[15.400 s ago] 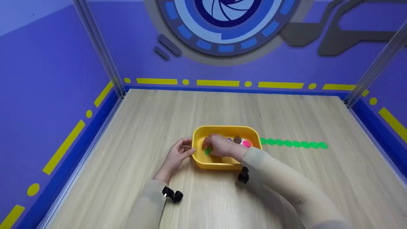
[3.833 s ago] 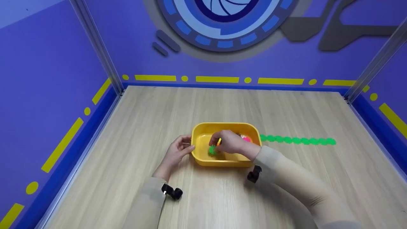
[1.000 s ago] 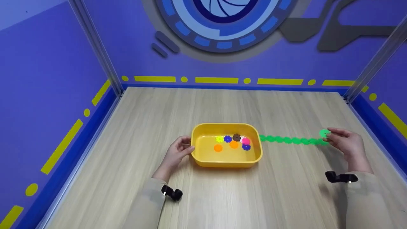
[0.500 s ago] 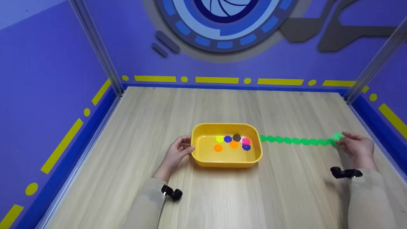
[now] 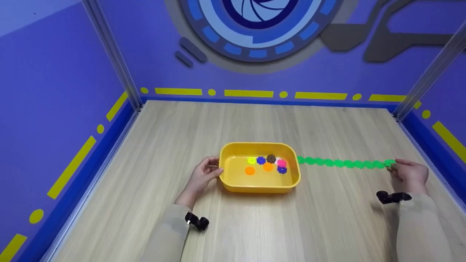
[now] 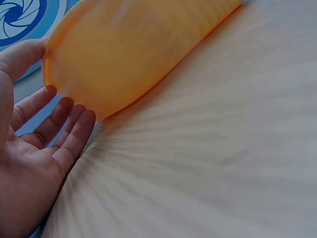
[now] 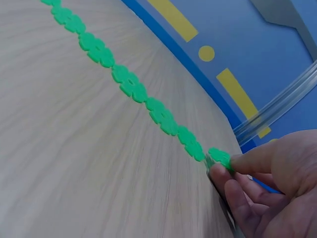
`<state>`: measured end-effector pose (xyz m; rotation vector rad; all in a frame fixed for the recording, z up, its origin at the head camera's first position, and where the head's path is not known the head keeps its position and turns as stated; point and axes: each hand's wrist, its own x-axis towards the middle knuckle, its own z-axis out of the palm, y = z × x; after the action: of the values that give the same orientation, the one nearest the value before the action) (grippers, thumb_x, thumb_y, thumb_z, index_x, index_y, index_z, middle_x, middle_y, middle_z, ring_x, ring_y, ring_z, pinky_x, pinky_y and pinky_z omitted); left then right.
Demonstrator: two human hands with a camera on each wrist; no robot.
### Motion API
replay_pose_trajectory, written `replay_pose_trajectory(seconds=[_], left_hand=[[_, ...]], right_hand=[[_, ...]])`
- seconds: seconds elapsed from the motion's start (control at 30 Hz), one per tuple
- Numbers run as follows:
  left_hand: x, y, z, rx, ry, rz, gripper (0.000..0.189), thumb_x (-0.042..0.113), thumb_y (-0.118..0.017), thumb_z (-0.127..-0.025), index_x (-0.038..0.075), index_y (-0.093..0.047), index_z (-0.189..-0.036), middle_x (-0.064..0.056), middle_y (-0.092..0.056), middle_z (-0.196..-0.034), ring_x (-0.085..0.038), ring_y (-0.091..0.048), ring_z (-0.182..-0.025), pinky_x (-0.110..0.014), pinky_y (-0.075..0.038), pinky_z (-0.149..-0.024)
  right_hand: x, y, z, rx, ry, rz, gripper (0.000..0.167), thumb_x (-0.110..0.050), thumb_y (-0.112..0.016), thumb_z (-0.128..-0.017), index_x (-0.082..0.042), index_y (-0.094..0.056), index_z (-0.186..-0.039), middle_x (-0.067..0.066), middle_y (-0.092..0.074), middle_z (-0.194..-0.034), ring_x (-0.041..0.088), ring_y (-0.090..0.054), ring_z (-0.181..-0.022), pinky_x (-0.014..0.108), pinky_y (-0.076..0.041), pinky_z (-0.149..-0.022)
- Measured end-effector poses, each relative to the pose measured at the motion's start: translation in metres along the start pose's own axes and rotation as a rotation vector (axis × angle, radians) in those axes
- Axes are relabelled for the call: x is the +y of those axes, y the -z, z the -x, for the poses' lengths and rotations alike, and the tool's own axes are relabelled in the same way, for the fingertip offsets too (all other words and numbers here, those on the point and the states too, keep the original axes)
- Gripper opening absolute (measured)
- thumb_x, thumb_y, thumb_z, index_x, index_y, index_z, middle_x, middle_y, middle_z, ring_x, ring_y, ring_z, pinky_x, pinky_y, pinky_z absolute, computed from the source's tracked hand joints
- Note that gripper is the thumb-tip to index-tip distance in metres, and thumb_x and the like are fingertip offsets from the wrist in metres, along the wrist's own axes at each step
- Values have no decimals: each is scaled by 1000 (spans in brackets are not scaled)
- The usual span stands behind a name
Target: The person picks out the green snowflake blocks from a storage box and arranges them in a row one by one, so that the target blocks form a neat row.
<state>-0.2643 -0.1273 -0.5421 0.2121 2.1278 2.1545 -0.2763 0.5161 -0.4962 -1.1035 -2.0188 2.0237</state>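
Observation:
My left hand (image 5: 199,179) holds the near-left end of a yellow plastic bin (image 5: 260,189), thumb at the rim and fingertips against the outer wall (image 6: 124,54). Inside lie several notched snowflake discs, among them an orange disc (image 5: 249,170), a brown disc (image 5: 271,158) and a pink disc (image 5: 281,163). From the bin's right side a row of green snowflake discs (image 5: 338,163) runs rightward along the table. At its far right end my right hand (image 5: 411,174) pinches a green snowflake disc (image 7: 219,156) between thumb and fingers, low over the table and close beside the last disc.
The wood-grain table (image 5: 262,225) is bounded by a blue-purple back wall (image 5: 233,78) and side walls with yellow markings. Metal corner posts (image 5: 433,72) stand at the back. Each wrist wears a black camera (image 5: 393,197).
Since reaching in the bin, my right hand has carried a green disc to the row's right end and lowered it. No green disc shows in the bin now. The left hand stays put.

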Motion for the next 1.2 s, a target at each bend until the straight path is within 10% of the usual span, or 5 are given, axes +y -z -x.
replay_pose_trajectory(seconds=[0.83,1.2], left_hand=[[-1,0,0,12,4,8,44,12,-73,-95,-1,-56,-134,-17,-61,-129,-14,-61,-104,-21,-55,-86],[0,-1,0,-6,3,22,44,10,-72,-95,-2,-56,-135,-21,-60,-131,-15,-62,-104,-22,-56,-86]], right_hand=[[8,-1,-1,45,-24,-70,39,-7,-65,-97,-23,-68,-61,-7,-68,-55,7,-69,-54,20,-57,-54],[11,0,0,69,89,159,11,-5,-71,-91,-12,-63,-94,-13,-60,-62,7,-67,-53,20,-57,-56]])
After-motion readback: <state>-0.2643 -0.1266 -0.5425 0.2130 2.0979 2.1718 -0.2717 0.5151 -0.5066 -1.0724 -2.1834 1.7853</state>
